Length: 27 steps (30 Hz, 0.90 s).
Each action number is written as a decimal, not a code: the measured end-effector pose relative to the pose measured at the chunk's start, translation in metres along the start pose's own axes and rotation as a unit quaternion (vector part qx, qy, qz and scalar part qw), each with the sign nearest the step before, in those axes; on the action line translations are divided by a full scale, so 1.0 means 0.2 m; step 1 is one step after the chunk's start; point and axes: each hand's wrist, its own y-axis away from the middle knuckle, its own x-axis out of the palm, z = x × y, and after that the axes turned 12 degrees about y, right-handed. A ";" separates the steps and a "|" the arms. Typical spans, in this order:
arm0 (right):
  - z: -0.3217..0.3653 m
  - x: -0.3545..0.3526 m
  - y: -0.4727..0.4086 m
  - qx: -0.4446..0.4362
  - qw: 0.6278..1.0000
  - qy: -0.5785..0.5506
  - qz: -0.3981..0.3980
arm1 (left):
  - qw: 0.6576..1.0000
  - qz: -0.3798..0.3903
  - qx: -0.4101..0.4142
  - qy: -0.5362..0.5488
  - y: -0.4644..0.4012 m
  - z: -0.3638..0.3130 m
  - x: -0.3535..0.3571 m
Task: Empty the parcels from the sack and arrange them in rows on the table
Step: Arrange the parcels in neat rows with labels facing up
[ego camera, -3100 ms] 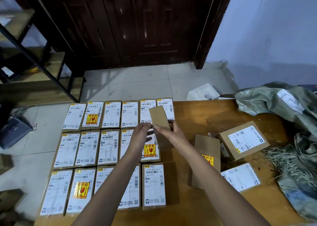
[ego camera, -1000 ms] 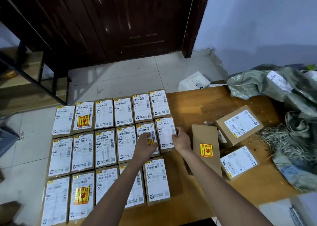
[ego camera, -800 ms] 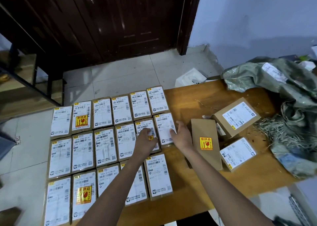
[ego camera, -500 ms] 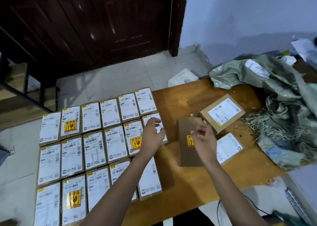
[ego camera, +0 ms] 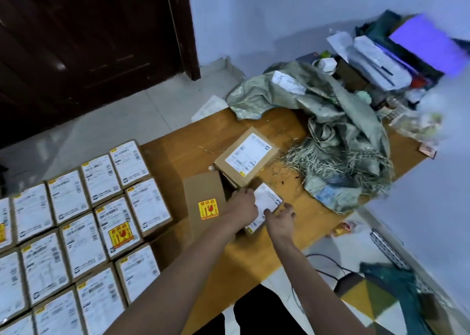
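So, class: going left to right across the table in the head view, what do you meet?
Rows of labelled parcels → plain brown parcel with a yellow sticker → left hand → right hand → crumpled green sack.

View: head camera, single, wide-angle
Facing: forward and down, tilted
Range: close above the table (ego camera: pixel 318 217)
Covers: table's right end, both forearms, floor beyond
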 end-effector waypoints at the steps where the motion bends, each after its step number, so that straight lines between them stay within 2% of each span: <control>1: -0.01 0.00 -0.01 0.004 1.000 -0.001 0.008 | 1.000 0.000 -0.020 -0.014 -0.01 -0.01 0.03; 4: -0.04 0.01 -0.04 0.001 0.999 -0.014 0.033 | 0.997 0.014 -0.073 -0.014 -0.06 -0.01 0.08; 6: -0.05 0.02 -0.04 0.004 0.998 -0.029 0.047 | 0.997 0.012 -0.080 0.007 -0.07 0.00 0.09; 11: -0.06 0.05 -0.06 0.025 0.994 -0.080 0.073 | 0.996 0.015 -0.069 0.045 -0.09 0.01 0.10; 17: -0.07 -0.06 -0.06 0.014 0.991 -0.127 0.031 | 0.995 -0.010 0.005 0.103 -0.02 -0.06 0.09; 23: 0.01 -0.23 0.05 -0.068 0.979 -0.190 -0.016 | 0.977 -0.085 0.071 0.180 0.12 -0.11 -0.01; 27: 0.14 -0.20 0.11 -0.124 0.971 -0.206 0.020 | 0.952 -0.160 0.075 0.249 0.23 -0.02 -0.12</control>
